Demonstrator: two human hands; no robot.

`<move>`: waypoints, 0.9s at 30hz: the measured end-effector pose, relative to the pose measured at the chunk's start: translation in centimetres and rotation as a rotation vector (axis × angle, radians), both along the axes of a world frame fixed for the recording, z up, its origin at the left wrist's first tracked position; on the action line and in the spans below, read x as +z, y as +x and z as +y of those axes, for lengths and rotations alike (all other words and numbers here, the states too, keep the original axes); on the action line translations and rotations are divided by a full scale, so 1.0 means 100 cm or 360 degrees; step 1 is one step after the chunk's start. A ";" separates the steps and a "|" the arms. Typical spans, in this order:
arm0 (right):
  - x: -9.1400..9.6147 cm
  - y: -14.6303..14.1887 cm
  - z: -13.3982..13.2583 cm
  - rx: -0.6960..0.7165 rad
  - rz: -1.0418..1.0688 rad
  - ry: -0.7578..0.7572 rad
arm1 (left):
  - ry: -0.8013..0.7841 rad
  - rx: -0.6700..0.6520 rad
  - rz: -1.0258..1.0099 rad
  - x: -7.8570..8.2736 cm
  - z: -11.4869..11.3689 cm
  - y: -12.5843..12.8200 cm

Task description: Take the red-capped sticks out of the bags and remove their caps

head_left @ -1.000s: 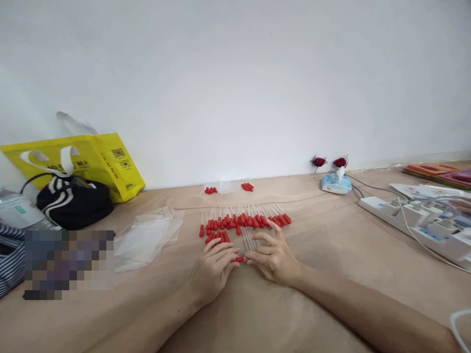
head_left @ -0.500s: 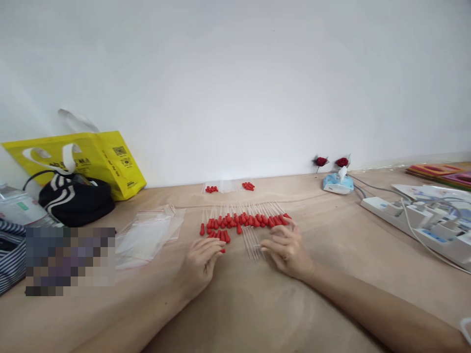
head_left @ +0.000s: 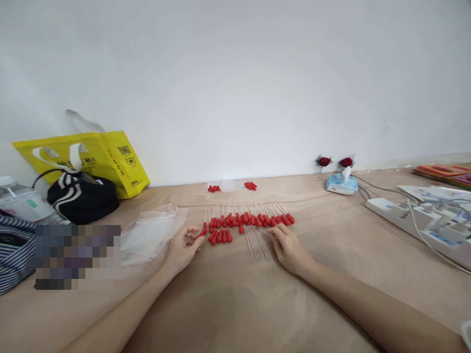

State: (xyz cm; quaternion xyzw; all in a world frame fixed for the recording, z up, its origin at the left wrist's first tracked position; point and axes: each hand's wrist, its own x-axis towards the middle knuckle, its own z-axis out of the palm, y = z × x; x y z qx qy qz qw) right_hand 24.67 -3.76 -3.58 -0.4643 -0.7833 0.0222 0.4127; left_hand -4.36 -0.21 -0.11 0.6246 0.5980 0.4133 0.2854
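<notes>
My left hand (head_left: 184, 247) is closed at the left end of the row, with a red rubber bulb (head_left: 200, 233) at its fingertips. It is right beside the leftmost dropper. My right hand (head_left: 290, 249) pinches a thin clear glass tube (head_left: 262, 230), most of which is hidden by the fingers. Just left of that hand, several bare glass tubes (head_left: 253, 243) lie side by side. Behind both hands stretches a long row of glass droppers with red bulbs (head_left: 247, 219), bulbs toward me. Several loose red bulbs (head_left: 222, 237) lie in front of this row.
Clear zip bags (head_left: 149, 238) lie at the left, near a yellow bag (head_left: 125, 169) and a black pouch (head_left: 86, 198). Small bags with red bulbs (head_left: 250, 186) rest by the wall. A tissue pack (head_left: 342, 185) and a power strip with cables (head_left: 382, 209) are at the right.
My left hand has moved left and back, from the loose bulbs to the leftmost dropper. My right hand has lifted its fingertips from the bare tubes toward the row, a tube end now showing.
</notes>
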 end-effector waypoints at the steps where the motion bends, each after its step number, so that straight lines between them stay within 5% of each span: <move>1: 0.000 -0.001 0.001 0.0001 0.0013 -0.0002 | 0.0015 -0.0019 -0.0009 -0.003 0.002 0.001; 14: 0.013 -0.013 -0.009 0.0263 -0.0092 -0.0131 | -0.0152 -0.0007 0.0016 0.005 0.014 -0.009; 21: 0.019 -0.012 -0.009 0.0303 -0.0042 -0.0140 | 0.0153 -0.0024 0.0850 0.025 0.036 0.011; 27: 0.022 -0.009 -0.010 0.0262 0.0040 -0.0122 | 0.0025 -0.0011 0.1015 0.029 0.050 0.027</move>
